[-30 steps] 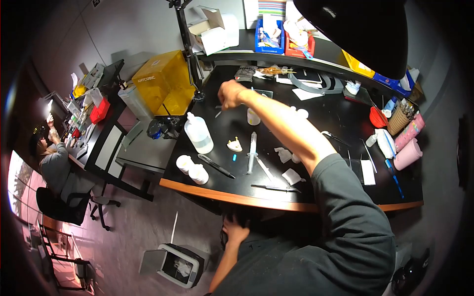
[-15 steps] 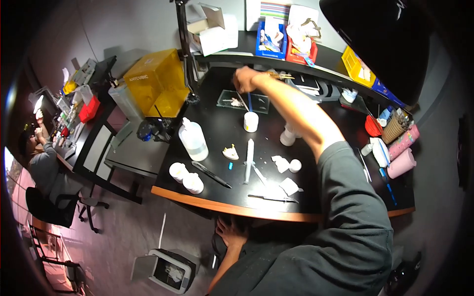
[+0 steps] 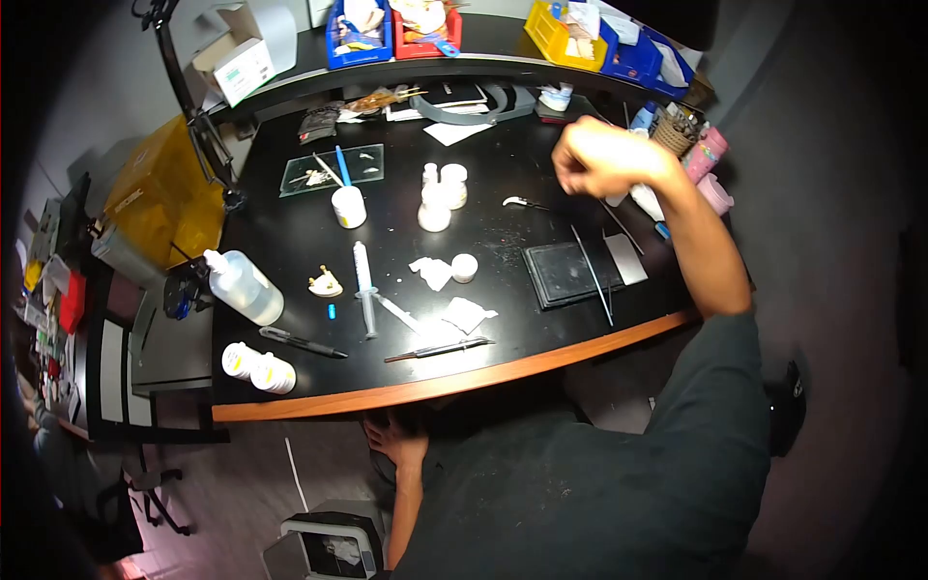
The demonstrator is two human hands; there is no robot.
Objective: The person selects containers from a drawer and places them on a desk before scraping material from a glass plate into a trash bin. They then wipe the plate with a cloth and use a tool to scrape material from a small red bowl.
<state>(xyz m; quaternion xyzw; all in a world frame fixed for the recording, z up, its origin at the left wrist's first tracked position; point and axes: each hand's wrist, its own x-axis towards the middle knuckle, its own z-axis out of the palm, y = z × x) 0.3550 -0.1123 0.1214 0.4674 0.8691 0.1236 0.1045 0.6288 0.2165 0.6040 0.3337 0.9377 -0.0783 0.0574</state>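
My right hand (image 3: 604,159) hangs in the air above the right half of the black desk, wrist bent and fingers curled in. Whatever those fingers hold, if anything, is hidden. Beneath and left of it lies a small tool with a white curved tip (image 3: 522,203). Nearer me are a black square case (image 3: 561,275) and a thin metal instrument (image 3: 592,275) lying across it. Below the desk edge, my left hand (image 3: 396,440) rests near my lap with fingers spread. A white jar (image 3: 349,208) holding sticks stands by a glass slab (image 3: 365,162).
A syringe (image 3: 364,290), a dental model (image 3: 325,282), a squeeze bottle (image 3: 246,288), a black pen (image 3: 303,341) and white jars (image 3: 273,373) occupy the left side. Coloured bins (image 3: 425,34) line the back shelf. A waste bin (image 3: 333,522) stands on the floor.
My right hand has left the glass slab and swung to the right side of the desk. The view has turned rightward. My left hand stays low by my lap.
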